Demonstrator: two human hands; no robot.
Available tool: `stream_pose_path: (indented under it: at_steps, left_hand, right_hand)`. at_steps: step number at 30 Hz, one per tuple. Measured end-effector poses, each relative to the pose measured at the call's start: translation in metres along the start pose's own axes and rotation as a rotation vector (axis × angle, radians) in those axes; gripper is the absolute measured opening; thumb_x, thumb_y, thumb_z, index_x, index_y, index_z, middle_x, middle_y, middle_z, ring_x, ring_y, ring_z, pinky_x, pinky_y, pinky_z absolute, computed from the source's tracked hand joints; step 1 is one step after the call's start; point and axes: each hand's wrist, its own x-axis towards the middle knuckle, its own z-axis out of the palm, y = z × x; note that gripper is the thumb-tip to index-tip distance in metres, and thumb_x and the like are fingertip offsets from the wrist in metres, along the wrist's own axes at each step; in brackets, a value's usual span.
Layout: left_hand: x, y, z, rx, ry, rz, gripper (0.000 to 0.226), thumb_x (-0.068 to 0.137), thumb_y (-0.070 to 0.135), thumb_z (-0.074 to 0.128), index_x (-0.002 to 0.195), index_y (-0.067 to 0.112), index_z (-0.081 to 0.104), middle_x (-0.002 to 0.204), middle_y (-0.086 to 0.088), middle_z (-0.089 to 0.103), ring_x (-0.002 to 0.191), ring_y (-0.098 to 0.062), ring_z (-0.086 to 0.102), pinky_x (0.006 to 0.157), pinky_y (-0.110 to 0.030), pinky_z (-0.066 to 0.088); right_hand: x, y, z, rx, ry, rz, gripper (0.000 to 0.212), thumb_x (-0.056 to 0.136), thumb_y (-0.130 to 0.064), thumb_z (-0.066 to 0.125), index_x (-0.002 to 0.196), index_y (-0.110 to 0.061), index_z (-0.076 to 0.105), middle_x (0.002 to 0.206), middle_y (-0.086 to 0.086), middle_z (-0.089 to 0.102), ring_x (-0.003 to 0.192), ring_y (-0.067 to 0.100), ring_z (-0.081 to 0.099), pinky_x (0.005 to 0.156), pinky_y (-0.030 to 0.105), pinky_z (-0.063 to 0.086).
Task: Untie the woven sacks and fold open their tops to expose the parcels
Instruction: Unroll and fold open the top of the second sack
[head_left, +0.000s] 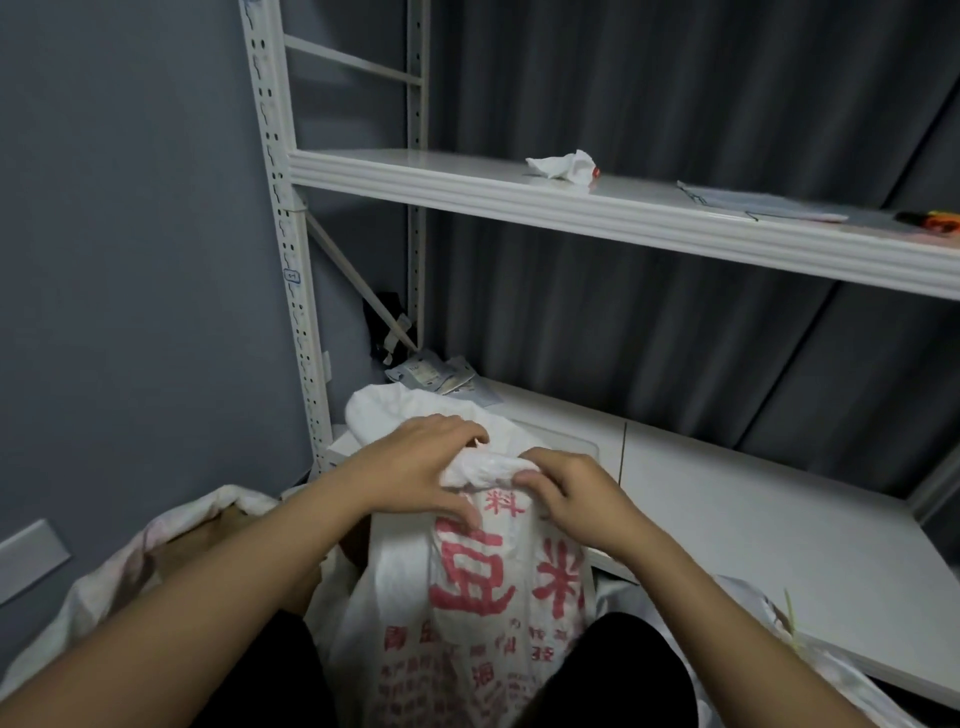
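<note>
A white woven sack (483, 587) with large red printed characters stands between my knees, its gathered neck bunched at the top. My left hand (421, 467) grips the bunched neck from the left, thumb lying low on the front of the sack. My right hand (566, 493) pinches the same neck from the right, fingers curled into the folds. The tie itself is hidden under my fingers. A loose flap of the sack's top (395, 415) sticks up behind my left hand. No parcels are visible inside this sack.
A second pale sack (130, 561) lies at the lower left, another (831, 670) at the lower right. White metal shelving stands ahead: its low shelf (753, 530) behind the sack, an upper shelf (571, 208) with a crumpled white cloth (563, 165). Small packets (436, 376) lie in the corner.
</note>
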Motion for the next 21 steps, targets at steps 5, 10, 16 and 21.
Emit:
stream_pose_path:
  at_steps: [5, 10, 16, 21]
  left_hand:
    - [-0.01, -0.018, -0.018, 0.293, 0.074, 0.07, 0.02, 0.091, 0.038, 0.054, 0.106, 0.026, 0.056, 0.097, 0.008, 0.064, 0.092, -0.013, 0.06, 0.067, -0.026, 0.035]
    - [0.009, -0.02, -0.05, 0.358, -0.123, -0.136, 0.021, 0.088, 0.038, 0.055, 0.106, 0.028, 0.06, 0.101, 0.007, 0.065, 0.094, -0.016, 0.059, 0.075, -0.031, 0.047]
    - [0.023, 0.01, -0.036, 0.062, -0.228, -0.035, 0.029, 0.088, 0.048, 0.057, 0.104, 0.023, 0.058, 0.097, 0.008, 0.062, 0.091, -0.015, 0.058, 0.079, -0.037, 0.048]
    - [0.023, 0.018, -0.015, 0.781, 0.261, 0.309, 0.024, 0.081, 0.01, 0.037, 0.089, 0.014, 0.059, 0.068, -0.003, 0.056, 0.054, -0.023, 0.057, 0.044, -0.026, 0.029]
  right_hand:
    - [-0.006, 0.018, -0.013, 0.404, -0.137, 0.184, 0.025, 0.094, -0.033, 0.057, 0.075, -0.019, 0.064, 0.068, -0.002, 0.059, 0.063, 0.016, 0.055, 0.058, 0.035, 0.044]
    - [0.003, 0.01, -0.022, 0.196, -0.147, 0.103, 0.027, 0.095, -0.034, 0.056, 0.074, -0.018, 0.06, 0.067, -0.005, 0.058, 0.062, 0.008, 0.053, 0.061, 0.03, 0.043]
    - [-0.007, -0.003, -0.027, 0.034, -0.041, 0.073, 0.021, 0.093, -0.037, 0.056, 0.077, -0.026, 0.066, 0.071, -0.011, 0.064, 0.068, 0.006, 0.056, 0.064, 0.029, 0.044]
    - [-0.003, -0.012, -0.033, -0.395, -0.012, 0.016, 0.035, 0.085, -0.059, 0.053, 0.098, -0.028, 0.063, 0.091, -0.013, 0.063, 0.079, 0.009, 0.054, 0.068, 0.03, 0.043]
